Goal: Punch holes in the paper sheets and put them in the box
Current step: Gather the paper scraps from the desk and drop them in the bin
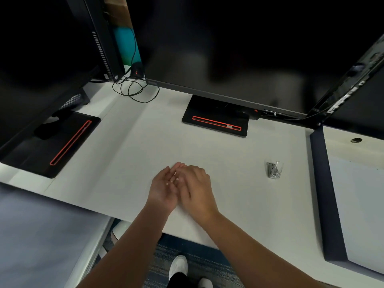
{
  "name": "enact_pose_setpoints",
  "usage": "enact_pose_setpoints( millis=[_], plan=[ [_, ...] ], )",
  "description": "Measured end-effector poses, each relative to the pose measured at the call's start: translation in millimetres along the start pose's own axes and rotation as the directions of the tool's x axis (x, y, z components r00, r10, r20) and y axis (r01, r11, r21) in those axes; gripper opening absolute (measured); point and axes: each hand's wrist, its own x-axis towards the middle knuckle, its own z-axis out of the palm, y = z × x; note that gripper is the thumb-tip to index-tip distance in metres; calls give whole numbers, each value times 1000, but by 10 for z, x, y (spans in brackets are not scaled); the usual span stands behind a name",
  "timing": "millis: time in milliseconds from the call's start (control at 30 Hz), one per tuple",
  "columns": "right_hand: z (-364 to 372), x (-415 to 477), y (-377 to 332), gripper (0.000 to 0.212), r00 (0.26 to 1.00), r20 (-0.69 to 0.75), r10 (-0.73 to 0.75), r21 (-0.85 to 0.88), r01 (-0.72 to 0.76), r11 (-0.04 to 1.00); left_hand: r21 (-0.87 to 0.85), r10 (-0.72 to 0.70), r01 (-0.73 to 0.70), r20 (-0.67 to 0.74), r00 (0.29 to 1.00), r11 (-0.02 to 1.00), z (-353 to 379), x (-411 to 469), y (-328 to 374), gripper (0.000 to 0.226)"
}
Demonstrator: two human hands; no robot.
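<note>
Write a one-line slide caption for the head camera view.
Left hand cupped palm-up, holding small paper dots, right hand beside it; hole punch on the white desk.

You have a white surface (135, 154) before you, black monitors (228, 48) on black bases lined in red-orange (216, 122), a clear and silver punch (274, 169), a dark navy box (324, 194) lined pale grey, white shoes (178, 267), and blue-grey striped carpet (187, 252).
</note>
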Motion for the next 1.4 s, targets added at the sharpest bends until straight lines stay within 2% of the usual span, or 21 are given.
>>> enact_pose_setpoints(
  millis=[33, 100, 167, 233, 333, 433, 567, 700, 867, 1067, 1233, 1400],
  plan=[
    [-73, 18, 93, 38, 998, -30, 48, -16, -49, 999, -27, 7, -7, -2, 1000, 1000, 1, 6, 7, 31],
    [-229, 110, 381, 51, 982, -53, 183, -216, -190, 958, -59, 23, -23, 8, 1000, 998, -4, 22, 29, 31],
    [-377, 220, 668, 61, 911, 64, 408, -432, -343, 834, -69, 25, -24, 18, 1000, 997, -5, 33, 50, 31],
    [-454, 307, 865, 64, 861, 137, 490, -537, -351, 767, -59, 24, -23, 24, 999, 998, 20, 26, 55, 31],
    [-506, 390, 952, 68, 860, 213, 463, -593, -263, 761, -58, 22, -20, 30, 999, 998, 72, 21, 32, 31],
    [-523, 449, 999, 73, 867, 227, 444, -632, -216, 744, -40, 14, -12, 40, 999, 999, 121, 26, 29, 31],
    [-482, 650, 1045, 73, 881, 182, 437, -632, -236, 738, -32, 8, -6, 51, 999, 999, 185, 74, 58, 31],
    [-420, 859, 1053, 62, 916, 93, 389, -661, -235, 712, -37, 3, -1, 54, 999, 999, 238, 145, 86, 31],
    [-358, 1055, 1035, 61, 900, 57, 432, -710, -268, 651, -42, -14, 16, 51, 999, 999, 285, 229, 129, 32],
    [-317, 1073, 1030, 64, 913, 54, 405, -708, -251, 660, -28, -3, 4, 40, 999, 1000, 334, 320, 202, 31],
    [-304, 1099, 1017, 61, 909, 133, 396, -722, -186, 667, -32, -7, 9, 53, 999, 999, 369, 366, 202, 31],
    [-261, 1062, 972, 69, 906, 49, 421, -645, -294, 706, -38, 4, -1, 61, 998, 999, 388, 386, 217, 31]
  ],
)
